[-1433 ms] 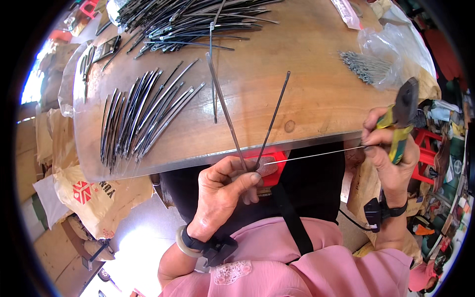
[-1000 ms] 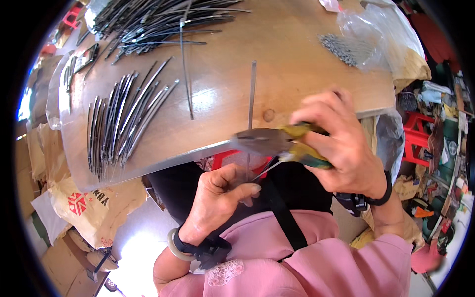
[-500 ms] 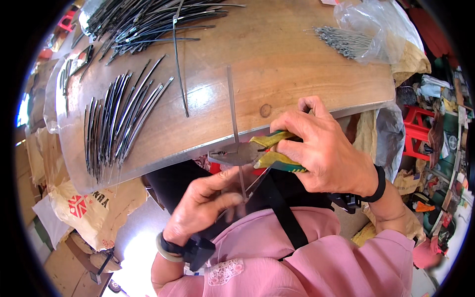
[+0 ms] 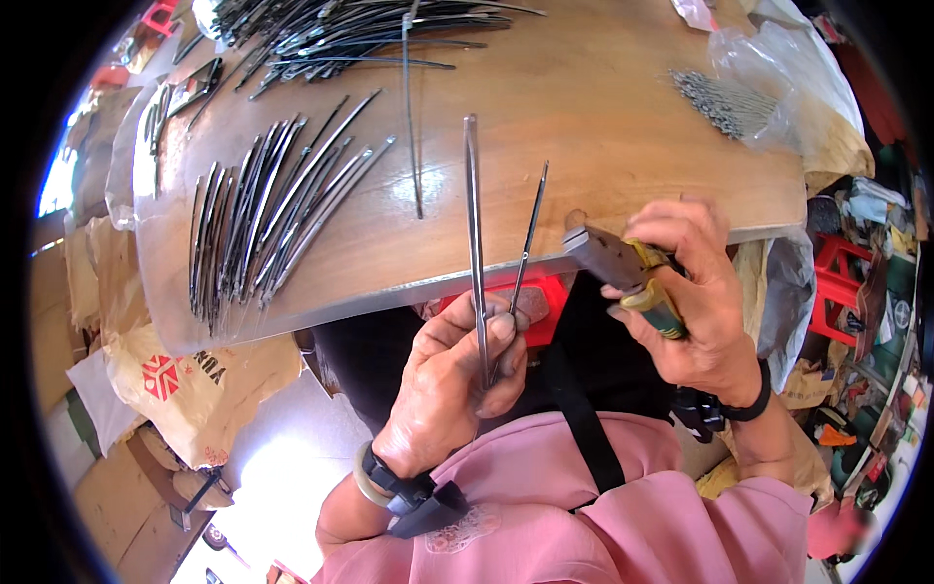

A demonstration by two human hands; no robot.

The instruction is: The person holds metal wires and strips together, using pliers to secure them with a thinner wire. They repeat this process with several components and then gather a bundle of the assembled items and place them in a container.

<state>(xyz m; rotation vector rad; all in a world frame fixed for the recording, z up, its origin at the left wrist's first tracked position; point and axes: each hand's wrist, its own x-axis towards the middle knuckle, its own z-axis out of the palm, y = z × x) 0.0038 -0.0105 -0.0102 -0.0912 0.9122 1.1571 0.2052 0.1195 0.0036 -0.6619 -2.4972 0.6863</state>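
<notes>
Moved since last frame: pliers (image 4: pixel 613 261) now to the right of the strips, apart from them; previously at the long strip. Short strip now shows clearly, rising beside the long one.
Step in hand (judged): between plier strokes on the held pair; whether wire joins the strips cannot be told.
Next move calls for (judged): steady support from the left, with the plier nose lined up carefully if used again.
Left grip (image 4: pixel 443 384): thumb and fingers pressed together, pinching long strip (image 4: pixel 475 214) and short strip (image 4: pixel 531 224) toward their lower ends.
Right grip (image 4: pixel 705 316): fingers curled around the plier handles; how far the plier jaws are parted, cannot tell.
Strip position: both slant upward from the left hand, at the near edge of the tabletop (image 4: pixel 603 127).
Nearby stock: strip fan (image 4: pixel 277 209) at left, larger heap (image 4: pixel 360 44) beyond, wire bundle (image 4: pixel 720 105) far right.
</notes>
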